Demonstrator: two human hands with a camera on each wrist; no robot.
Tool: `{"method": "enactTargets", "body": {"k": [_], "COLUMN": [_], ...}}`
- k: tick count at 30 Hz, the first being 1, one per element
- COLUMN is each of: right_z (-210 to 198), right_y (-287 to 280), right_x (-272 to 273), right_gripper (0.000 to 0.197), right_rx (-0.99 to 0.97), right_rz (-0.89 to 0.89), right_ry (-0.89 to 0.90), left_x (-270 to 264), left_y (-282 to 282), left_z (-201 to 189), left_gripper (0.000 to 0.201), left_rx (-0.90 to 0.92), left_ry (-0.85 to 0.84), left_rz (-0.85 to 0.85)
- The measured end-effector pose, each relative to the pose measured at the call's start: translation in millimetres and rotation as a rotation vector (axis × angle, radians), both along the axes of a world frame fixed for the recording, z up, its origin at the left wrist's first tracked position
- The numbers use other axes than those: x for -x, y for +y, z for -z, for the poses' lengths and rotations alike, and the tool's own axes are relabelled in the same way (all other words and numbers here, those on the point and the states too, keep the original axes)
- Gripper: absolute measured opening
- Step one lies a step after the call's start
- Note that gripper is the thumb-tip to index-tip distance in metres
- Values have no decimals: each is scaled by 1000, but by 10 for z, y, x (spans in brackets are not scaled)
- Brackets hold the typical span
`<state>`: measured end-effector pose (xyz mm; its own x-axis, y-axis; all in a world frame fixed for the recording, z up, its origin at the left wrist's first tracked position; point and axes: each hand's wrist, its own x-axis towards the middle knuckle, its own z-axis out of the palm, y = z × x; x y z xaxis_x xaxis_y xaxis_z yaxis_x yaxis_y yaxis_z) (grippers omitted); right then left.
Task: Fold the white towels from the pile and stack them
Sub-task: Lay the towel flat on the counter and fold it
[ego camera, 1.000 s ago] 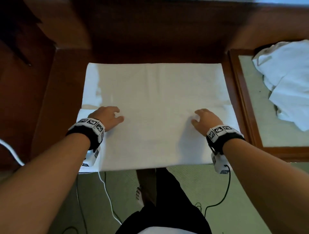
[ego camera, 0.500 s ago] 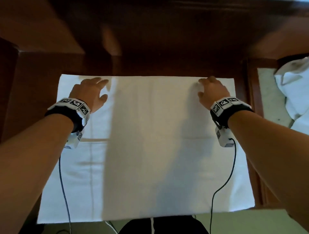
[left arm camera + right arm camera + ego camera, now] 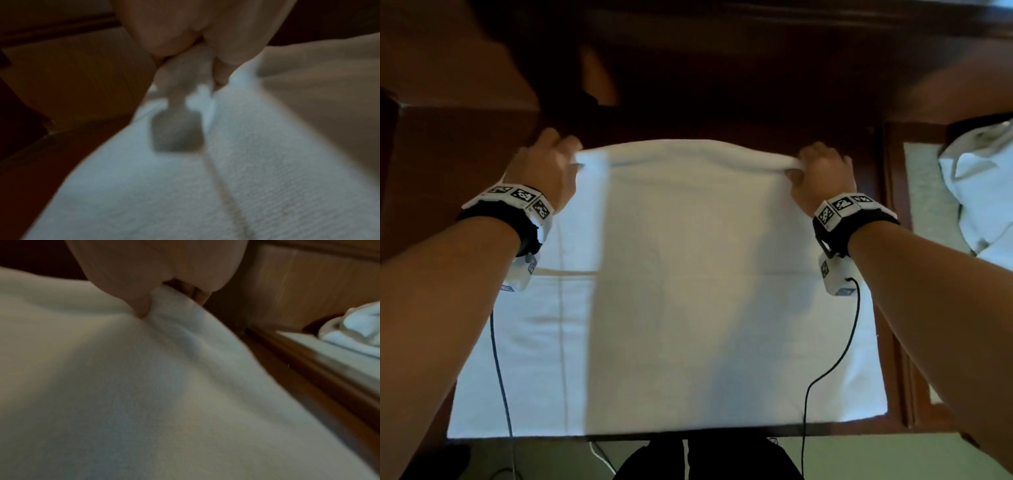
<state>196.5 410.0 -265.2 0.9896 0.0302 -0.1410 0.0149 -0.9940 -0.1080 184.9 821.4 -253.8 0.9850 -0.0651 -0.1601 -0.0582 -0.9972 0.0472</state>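
A white towel (image 3: 688,291) lies spread over the dark wooden table (image 3: 421,178). Its far edge is lifted and curls toward me. My left hand (image 3: 548,161) pinches the far left corner, where a small grey tag (image 3: 176,129) hangs from the towel (image 3: 246,178). My right hand (image 3: 822,168) pinches the far right corner, thumb pressed into the towel (image 3: 144,386). The pile of unfolded white towels (image 3: 983,185) sits to the right; it also shows in the right wrist view as the towel pile (image 3: 355,331).
The pile rests on a second surface with a raised wooden frame (image 3: 893,205) right of the table. Dark wooden furniture (image 3: 688,68) stands behind the table. Cables (image 3: 825,370) hang from my wrists across the towel. Green floor (image 3: 859,455) lies below the near edge.
Both hands went from the towel's near part to its far corners, closed on them, and now lift the far edge, which curls up off the table.
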Motion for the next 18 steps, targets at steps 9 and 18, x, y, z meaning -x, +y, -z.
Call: {"method": "enactTargets", "body": {"k": [9,18], "right_z": [-688,-569], "right_y": [74,50], "right_x": [596,2289], "right_gripper": [20,26], "right_rx": [-52,30], "right_rz": [-2,33], "right_ry": [-164,-206], "left_x": [587,2417], "left_y": [287,389], "left_z": [-789,-552], "left_gripper": [23,25], "left_rx": [-51,-114], "left_ry": [-147,-288], "left_rz": [146,248]}}
